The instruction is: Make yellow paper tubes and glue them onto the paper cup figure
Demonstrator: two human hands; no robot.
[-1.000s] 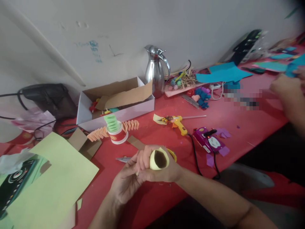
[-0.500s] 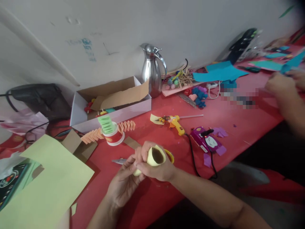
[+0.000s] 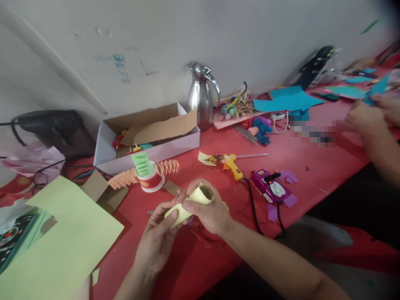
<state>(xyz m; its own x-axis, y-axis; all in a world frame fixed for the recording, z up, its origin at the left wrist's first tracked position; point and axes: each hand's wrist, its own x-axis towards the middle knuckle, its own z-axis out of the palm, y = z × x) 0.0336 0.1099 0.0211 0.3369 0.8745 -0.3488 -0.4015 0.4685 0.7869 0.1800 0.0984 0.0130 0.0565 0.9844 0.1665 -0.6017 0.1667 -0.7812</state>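
A roll of pale yellow paper point(image 3: 184, 210) is held between both hands, its open end tilted up to the right. My left hand point(image 3: 159, 235) wraps the lower left end, thumb on top. My right hand point(image 3: 214, 212) grips the upper end near the opening. Just behind are a red and white paper cup point(image 3: 148, 183) with folded green and orange paper strips and a small piece of brown cardboard point(image 3: 171, 187). A yellow glue gun point(image 3: 231, 164) lies on the red table beyond my right hand, partly over a yellow scrap.
A white box point(image 3: 153, 148) and a steel jug point(image 3: 200, 96) stand by the wall. Large yellow paper point(image 3: 68, 237) covers the left side. A purple device point(image 3: 268, 187) with a cord lies right. At far right, another person's hands point(image 3: 365, 114) hold blue paper.
The yellow roll has turned from facing the camera to lying more sideways, so more of its length shows. My left thumb now presses on it. The view has shifted slightly.
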